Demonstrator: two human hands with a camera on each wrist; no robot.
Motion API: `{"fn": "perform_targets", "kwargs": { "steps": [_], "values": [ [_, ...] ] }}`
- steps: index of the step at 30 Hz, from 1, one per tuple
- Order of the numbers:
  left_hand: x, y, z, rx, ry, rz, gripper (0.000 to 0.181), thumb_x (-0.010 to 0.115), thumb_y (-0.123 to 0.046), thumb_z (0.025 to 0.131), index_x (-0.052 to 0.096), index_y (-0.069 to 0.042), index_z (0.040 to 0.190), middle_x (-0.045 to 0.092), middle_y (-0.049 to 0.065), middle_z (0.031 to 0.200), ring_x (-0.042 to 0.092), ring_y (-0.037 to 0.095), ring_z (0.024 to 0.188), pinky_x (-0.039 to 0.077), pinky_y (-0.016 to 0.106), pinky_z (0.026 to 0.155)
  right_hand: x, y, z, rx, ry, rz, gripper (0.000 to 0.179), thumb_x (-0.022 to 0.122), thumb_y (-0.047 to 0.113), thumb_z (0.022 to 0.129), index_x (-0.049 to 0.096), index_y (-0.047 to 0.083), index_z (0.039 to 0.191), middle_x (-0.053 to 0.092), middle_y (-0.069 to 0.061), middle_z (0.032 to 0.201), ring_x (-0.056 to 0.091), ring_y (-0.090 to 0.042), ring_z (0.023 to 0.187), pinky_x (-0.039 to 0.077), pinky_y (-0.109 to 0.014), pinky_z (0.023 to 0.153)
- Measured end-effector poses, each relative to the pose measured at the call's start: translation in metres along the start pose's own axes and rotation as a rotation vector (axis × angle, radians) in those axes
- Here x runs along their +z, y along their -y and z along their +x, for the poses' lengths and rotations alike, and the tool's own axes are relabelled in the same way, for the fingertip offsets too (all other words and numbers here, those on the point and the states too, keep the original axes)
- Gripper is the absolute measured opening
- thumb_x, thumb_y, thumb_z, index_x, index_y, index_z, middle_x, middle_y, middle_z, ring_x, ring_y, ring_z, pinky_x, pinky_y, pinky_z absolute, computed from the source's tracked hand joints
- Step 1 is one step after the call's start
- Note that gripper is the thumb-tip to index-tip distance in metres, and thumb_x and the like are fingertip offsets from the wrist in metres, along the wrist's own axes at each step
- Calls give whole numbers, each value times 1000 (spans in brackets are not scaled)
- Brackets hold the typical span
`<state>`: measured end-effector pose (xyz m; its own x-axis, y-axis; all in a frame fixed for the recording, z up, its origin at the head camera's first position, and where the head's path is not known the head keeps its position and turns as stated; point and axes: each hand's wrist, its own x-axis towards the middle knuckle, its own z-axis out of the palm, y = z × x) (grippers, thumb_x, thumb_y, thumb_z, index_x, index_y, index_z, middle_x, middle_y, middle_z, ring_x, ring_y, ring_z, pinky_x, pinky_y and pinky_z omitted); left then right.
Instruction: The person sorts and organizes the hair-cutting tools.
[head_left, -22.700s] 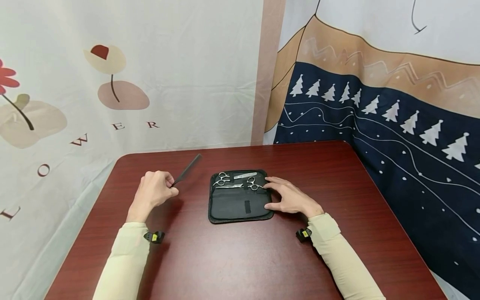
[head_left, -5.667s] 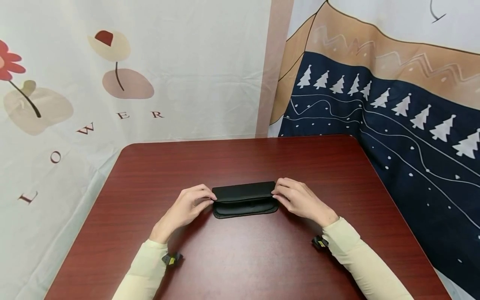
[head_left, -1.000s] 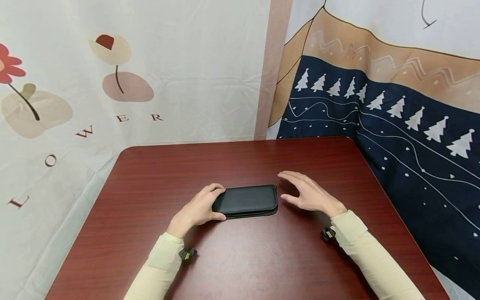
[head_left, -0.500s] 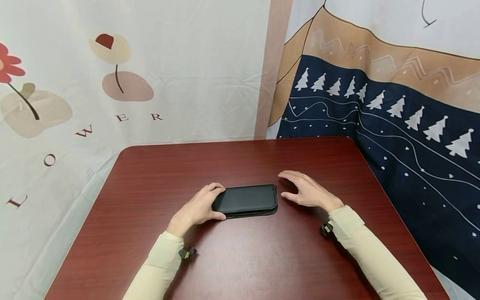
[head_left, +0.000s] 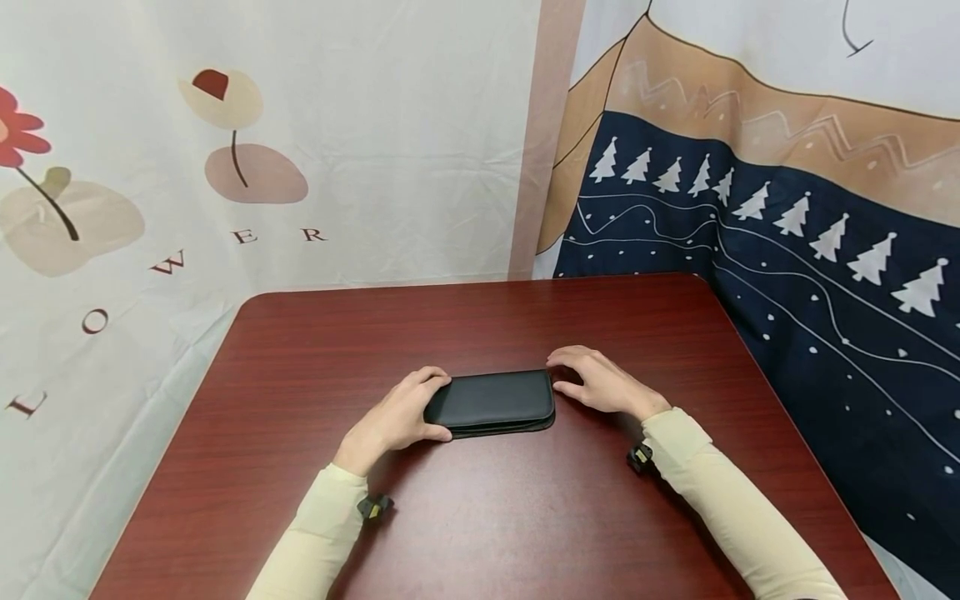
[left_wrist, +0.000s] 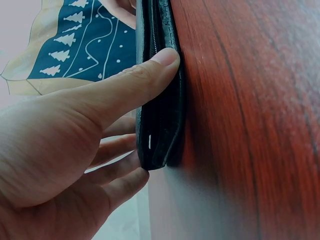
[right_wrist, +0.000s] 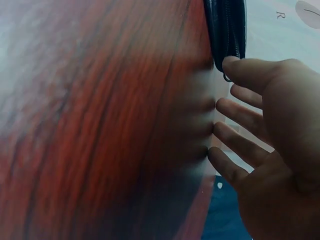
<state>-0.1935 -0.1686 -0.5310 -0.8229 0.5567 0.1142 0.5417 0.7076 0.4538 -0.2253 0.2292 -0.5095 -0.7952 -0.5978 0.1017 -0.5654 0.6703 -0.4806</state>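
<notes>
A black zippered scissor case (head_left: 491,398) lies folded over on the table, its long side across my view. My left hand (head_left: 393,417) grips its left end, the thumb (left_wrist: 162,60) on the front edge and the fingers round the back. Along that edge runs a zipper (left_wrist: 153,35), its two sides apart. My right hand (head_left: 606,385) is at the right end of the case. In the right wrist view its thumb touches the zipper end beside a small pull loop (right_wrist: 227,78); the other fingers are spread, loosely bent. The inside of the case is hidden.
The reddish-brown table (head_left: 480,517) has rounded far corners. Behind it hangs a pale curtain (head_left: 405,150) with flower prints, and to the right a navy and tan cloth (head_left: 750,242) with tree prints.
Earlier the case lay unfolded with scissors in it and my left hand held a comb; then both hands folded it. Within the last half second my right hand moved left to the case's end.
</notes>
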Motion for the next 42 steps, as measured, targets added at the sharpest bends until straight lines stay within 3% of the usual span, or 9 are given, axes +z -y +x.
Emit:
{"fn": "perform_targets", "kwargs": {
  "steps": [6, 11, 19, 22, 28, 30, 33, 38, 42],
  "values": [
    [-2, -4, -1, 6, -6, 10, 88, 103, -42, 82, 66, 1, 149, 63, 17, 151, 63, 38, 138, 59, 52, 113, 2, 2, 5, 5, -13, -6, 24, 77, 9, 106, 81, 2, 129, 73, -16, 146, 67, -37, 140, 55, -57, 122],
    [-19, -27, -2, -33, 28, 5, 86, 104, -31, 81, 66, 5, 148, 64, 21, 151, 64, 42, 140, 57, 59, 116, 4, 1, 7, -15, -39, -28, 20, 76, 7, 106, 83, 3, 124, 76, -14, 138, 70, -36, 133, 58, -56, 117],
    [2, 1, -2, 13, -10, 29, 88, 103, -42, 82, 65, 2, 149, 62, 19, 151, 63, 37, 138, 59, 49, 113, 8, 0, 8, -17, -79, -46, 16, 77, 7, 106, 84, 4, 119, 79, -11, 124, 73, -32, 120, 63, -53, 108],
    [-5, -7, -2, -8, 5, 0, 88, 105, -37, 80, 65, 3, 148, 63, 20, 151, 63, 41, 138, 58, 57, 114, 10, -1, 9, -25, -94, -39, 15, 78, 6, 105, 85, 4, 118, 79, -12, 120, 74, -33, 117, 63, -54, 106],
    [-13, -18, -3, -21, 16, -11, 86, 104, -34, 81, 65, 4, 148, 63, 22, 151, 63, 42, 139, 57, 58, 115, 13, -4, 10, -76, -141, -48, 11, 79, 4, 102, 85, 4, 111, 79, -9, 110, 76, -31, 105, 64, -58, 97],
    [-10, -14, -3, -7, 6, 5, 85, 103, -37, 83, 65, 4, 148, 63, 21, 151, 63, 40, 139, 58, 54, 115, 13, -3, 10, -75, -144, -49, 10, 79, 4, 102, 85, 5, 109, 80, -7, 108, 76, -29, 104, 64, -57, 97],
    [-16, -22, -4, -18, 10, 10, 85, 103, -34, 82, 65, 5, 147, 63, 22, 150, 63, 41, 139, 57, 56, 116, 12, -2, 11, -59, -138, -59, 8, 79, 5, 103, 86, 7, 108, 80, -6, 106, 77, -27, 103, 64, -54, 98],
    [-24, -36, -4, -93, 55, 42, 85, 104, -28, 81, 65, 5, 150, 63, 21, 155, 63, 41, 143, 56, 57, 119, 11, 3, 10, -33, -120, -70, 8, 78, 7, 104, 85, 11, 106, 81, -4, 106, 76, -25, 102, 63, -53, 100],
    [-25, -37, -4, -104, 63, 62, 86, 104, -30, 82, 65, 4, 151, 63, 20, 156, 62, 41, 146, 55, 57, 121, 11, 3, 9, -42, -120, -74, 8, 78, 6, 104, 83, 12, 105, 80, -5, 104, 75, -24, 100, 63, -50, 97]
  ]
}}
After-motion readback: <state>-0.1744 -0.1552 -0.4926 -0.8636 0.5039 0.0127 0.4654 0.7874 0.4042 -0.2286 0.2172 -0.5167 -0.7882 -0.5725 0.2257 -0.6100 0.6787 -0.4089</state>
